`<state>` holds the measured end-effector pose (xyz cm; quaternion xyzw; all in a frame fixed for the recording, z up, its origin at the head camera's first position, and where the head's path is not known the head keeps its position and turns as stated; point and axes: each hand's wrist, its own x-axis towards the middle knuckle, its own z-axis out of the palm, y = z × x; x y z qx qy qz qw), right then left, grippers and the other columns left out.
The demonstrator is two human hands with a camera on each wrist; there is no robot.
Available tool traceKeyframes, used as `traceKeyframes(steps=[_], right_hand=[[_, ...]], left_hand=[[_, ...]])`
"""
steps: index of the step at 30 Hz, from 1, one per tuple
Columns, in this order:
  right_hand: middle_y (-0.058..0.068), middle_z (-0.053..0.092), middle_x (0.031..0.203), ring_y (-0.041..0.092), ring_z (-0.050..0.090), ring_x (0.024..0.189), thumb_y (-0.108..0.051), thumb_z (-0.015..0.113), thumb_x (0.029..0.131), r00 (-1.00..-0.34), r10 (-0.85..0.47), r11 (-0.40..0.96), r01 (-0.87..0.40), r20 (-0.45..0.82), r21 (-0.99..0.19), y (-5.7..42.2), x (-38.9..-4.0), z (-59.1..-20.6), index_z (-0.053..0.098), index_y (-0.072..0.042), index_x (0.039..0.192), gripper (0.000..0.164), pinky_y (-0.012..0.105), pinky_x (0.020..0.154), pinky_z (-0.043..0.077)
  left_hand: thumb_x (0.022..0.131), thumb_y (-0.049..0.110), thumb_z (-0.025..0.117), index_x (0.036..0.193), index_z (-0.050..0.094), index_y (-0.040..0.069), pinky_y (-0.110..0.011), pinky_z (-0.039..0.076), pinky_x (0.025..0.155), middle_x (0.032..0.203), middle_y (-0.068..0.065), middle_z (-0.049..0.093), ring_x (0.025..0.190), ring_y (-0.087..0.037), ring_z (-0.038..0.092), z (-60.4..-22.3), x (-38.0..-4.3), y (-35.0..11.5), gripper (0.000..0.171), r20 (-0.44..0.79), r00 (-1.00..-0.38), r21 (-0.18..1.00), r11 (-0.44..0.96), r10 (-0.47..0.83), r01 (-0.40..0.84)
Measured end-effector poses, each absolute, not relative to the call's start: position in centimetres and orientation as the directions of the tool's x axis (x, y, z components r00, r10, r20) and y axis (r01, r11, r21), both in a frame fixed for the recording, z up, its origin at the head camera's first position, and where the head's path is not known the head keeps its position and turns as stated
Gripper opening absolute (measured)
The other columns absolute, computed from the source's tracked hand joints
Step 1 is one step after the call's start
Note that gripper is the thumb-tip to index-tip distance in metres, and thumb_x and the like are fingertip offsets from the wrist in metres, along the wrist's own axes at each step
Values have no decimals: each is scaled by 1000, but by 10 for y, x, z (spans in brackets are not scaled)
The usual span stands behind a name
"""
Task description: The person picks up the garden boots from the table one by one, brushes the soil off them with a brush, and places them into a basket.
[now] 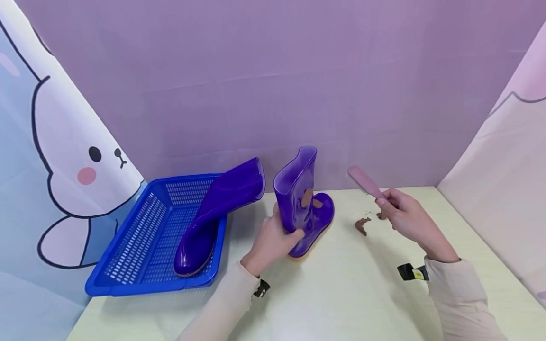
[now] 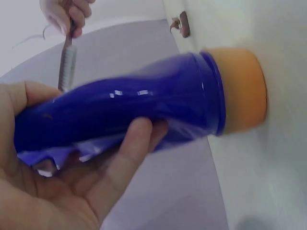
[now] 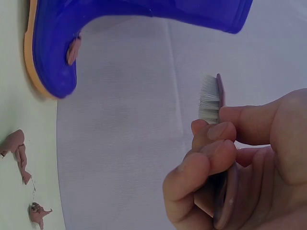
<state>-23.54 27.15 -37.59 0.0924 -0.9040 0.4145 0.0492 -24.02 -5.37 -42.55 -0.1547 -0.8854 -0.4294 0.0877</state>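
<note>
A glossy purple rain boot [image 1: 326,213] with an orange sole [image 2: 242,91] stands on the table, its toe pointing to the back right. Brown clay-like patches [image 1: 307,198] stick to its shaft and instep. My left hand [image 1: 273,239] grips the back of the boot's shaft above the heel, thumb on the near side. Off to the right and raised over the table, my right hand [image 1: 407,215] holds a brush [image 1: 364,181] by its handle. The brush has a pinkish back and white bristles [image 3: 208,100], which are apart from the boot.
Brown crumbled lumps [image 1: 362,226] lie on the pale table [image 1: 332,298] between the boot and my right hand. On the left, a blue plastic basket [image 1: 149,286] holds a second purple boot [image 1: 226,194], its shaft leaning over the rim. A purple cloth [image 1: 298,85] hangs behind.
</note>
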Motion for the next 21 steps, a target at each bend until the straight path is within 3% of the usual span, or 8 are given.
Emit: traceKeyframes(steps=[4, 10, 15, 21], right_hand=[[1, 56, 75, 12, 47, 57, -29, 46, 110, -976, -129, 637, -216, 174, -740, 270, -237, -376, 56, -2, 111, 29, 30, 50, 41], [1, 54, 75, 12, 47, 57, -27, 47, 110, -972, -143, 629, -234, 186, -741, 267, -240, -376, 57, -2, 110, 27, 30, 50, 41], [2, 51, 73, 13, 48, 56, -22, 48, 109, -952, -190, 606, -305, 239, -735, 264, -240, -381, 57, -2, 110, 22, 30, 49, 42], [1, 48, 68, 14, 48, 53, -20, 48, 109, -935, -238, 574, -355, 264, -738, 261, -242, -387, 56, -5, 111, 17, 30, 48, 41]], left_hand=[[83, 25, 70, 135, 52, 6, -43, 59, 89, 120, -15, 73, 106, -26, 73, -423, -252, -65, 58, 258, -936, 763, 545, 239, 349], [80, 15, 71, 109, 66, 5, -41, 58, 79, 101, -11, 75, 89, -23, 69, -412, -264, -78, 31, 222, -965, 799, 541, 139, 262], [88, 25, 73, 125, 60, 7, -43, 58, 85, 115, -12, 74, 101, -26, 71, -397, -258, -76, 44, 274, -962, 826, 511, 9, 240], [95, 37, 70, 131, 55, 11, -40, 61, 80, 109, -11, 75, 92, -23, 74, -376, -245, -76, 47, 341, -940, 817, 501, -21, 285]])
